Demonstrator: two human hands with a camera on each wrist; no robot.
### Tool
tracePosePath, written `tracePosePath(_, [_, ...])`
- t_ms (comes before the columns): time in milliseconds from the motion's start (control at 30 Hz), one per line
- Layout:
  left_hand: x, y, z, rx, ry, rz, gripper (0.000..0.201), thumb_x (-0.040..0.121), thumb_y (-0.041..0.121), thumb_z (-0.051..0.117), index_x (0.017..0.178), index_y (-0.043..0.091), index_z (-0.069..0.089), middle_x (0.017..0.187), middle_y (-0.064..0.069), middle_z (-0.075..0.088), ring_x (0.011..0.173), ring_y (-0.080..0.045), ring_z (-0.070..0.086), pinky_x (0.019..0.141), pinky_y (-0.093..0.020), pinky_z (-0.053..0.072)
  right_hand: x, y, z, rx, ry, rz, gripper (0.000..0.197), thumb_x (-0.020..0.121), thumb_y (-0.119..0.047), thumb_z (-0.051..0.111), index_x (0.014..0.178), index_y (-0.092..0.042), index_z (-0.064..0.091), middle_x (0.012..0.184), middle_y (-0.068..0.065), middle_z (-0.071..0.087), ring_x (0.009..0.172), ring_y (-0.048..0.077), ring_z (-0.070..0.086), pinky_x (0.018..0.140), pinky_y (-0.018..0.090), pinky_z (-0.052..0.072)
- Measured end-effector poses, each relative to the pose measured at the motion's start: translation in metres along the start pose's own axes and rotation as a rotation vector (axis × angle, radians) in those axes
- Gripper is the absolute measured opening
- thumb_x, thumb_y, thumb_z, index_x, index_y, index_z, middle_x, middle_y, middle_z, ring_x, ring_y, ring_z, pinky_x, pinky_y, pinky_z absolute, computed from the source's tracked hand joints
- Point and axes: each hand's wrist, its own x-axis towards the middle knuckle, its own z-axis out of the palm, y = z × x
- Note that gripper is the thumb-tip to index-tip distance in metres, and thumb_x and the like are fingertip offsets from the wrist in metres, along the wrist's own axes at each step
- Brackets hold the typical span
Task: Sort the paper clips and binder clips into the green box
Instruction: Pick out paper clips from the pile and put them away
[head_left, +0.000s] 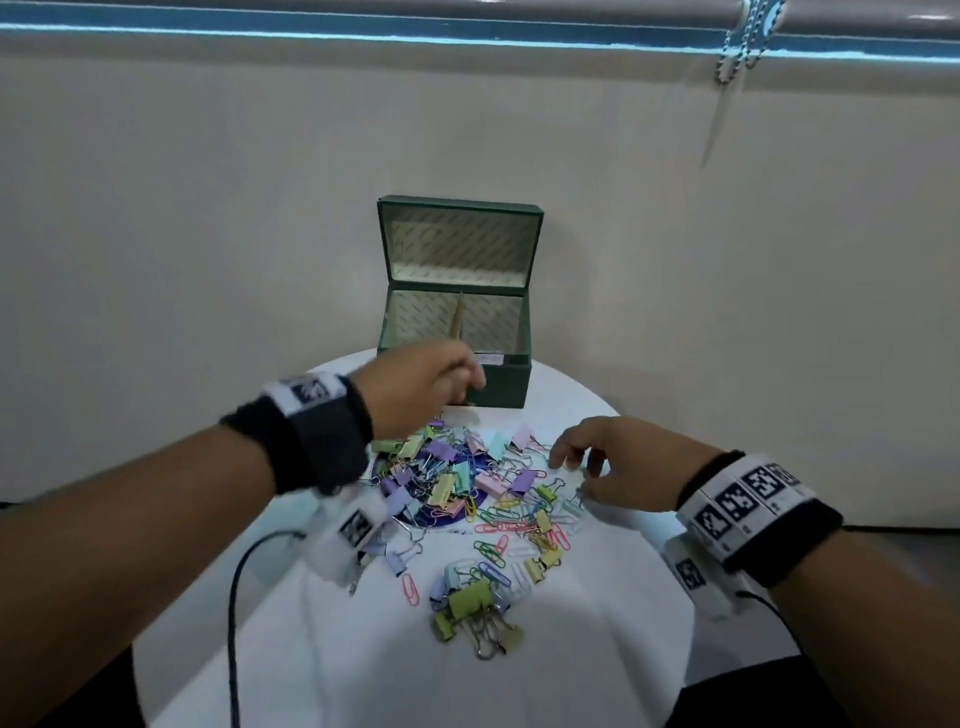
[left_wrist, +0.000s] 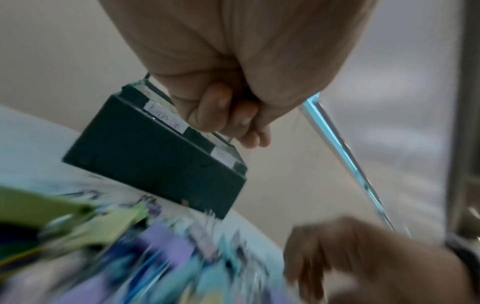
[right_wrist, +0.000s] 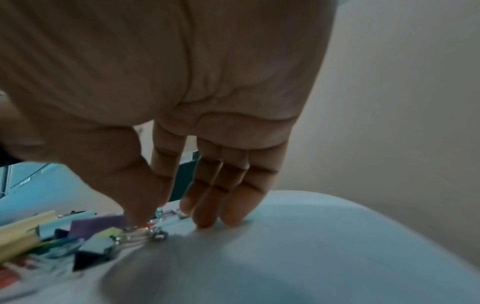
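Note:
The green box stands open at the back of the round white table, with a divider between two compartments and paper labels on its front rim. My left hand hovers at the box's left front corner with its fingers curled into a fist; a small bit of a clip pokes out beneath it. A pile of pastel binder clips and coloured paper clips fills the table's middle. My right hand reaches down at the pile's right edge, fingers straight, thumb touching the wire handles of a pale blue binder clip.
A smaller heap of green and yellow binder clips lies nearer to me. Bare white tabletop shows to the right and front. Black cables hang from both wrists. A wall stands close behind the box, and a blind's bead chain hangs at top right.

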Motion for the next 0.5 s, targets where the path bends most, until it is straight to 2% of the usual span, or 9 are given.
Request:
tracePosePath(100, [0.049,-0.002,-0.007,-0.19,0.123,-0.161,0.023,0.103,0.015,0.043,0.103,0.024,0.064,0.087,0.007,0.066,0.067,-0.003,0.054,0.059,-0.023,0.039,0.001,0.002,0.004,0.049,0.027,0.002,0.032,0.086,-0.021,0.068,0.111,-0.04,0.066,0.104,-0.016,0.063,0.089,0.003,0.061,0.084,0.02,0.049])
tracePosePath(233, [0.092,0.003,-0.008,-0.643,0.142,-0.344,0.02,0.1,0.001,0.044,0.111,0.01,0.057,0.095,-0.009,0.063,0.061,-0.011,0.053,0.049,-0.021,0.047,0.001,0.0,0.011,0.061,0.021,0.0,0.03,0.084,-0.033,0.074,0.111,-0.044,0.066,0.105,-0.018,0.058,0.091,0.002,0.059,0.086,0.024,0.05])
tracePosePath(300, [0.101,0.011,-0.009,-0.821,0.13,-0.4,0.022,0.098,-0.005,0.044,0.113,0.009,0.054,0.094,-0.014,0.059,0.066,-0.016,0.055,0.054,-0.024,0.052,0.002,0.001,0.013,0.065,0.015,0.0,0.03,0.086,-0.032,0.074,0.11,-0.046,0.066,0.104,-0.018,0.057,0.091,0.001,0.057,0.083,0.022,0.047])
tracePosePath(400, [0.106,0.011,-0.011,-0.914,0.043,-0.437,0.026,0.1,-0.004,0.038,0.098,0.016,0.054,0.087,-0.01,0.055,0.073,-0.021,0.054,0.068,-0.03,0.05,0.006,0.002,0.015,0.052,0.02,0.011,0.026,0.089,-0.03,0.072,0.109,-0.047,0.07,0.102,-0.019,0.057,0.092,0.003,0.057,0.085,0.023,0.046])
tracePosePath(500, [0.101,0.008,-0.015,-0.877,-0.037,-0.429,0.03,0.102,-0.002,0.034,0.119,0.013,0.054,0.096,-0.008,0.056,0.082,-0.017,0.056,0.073,-0.029,0.049,0.011,0.0,0.018,0.033,0.07,0.025,0.023,0.09,-0.031,0.069,0.11,-0.044,0.072,0.103,-0.016,0.058,0.095,0.007,0.059,0.09,0.028,0.049])
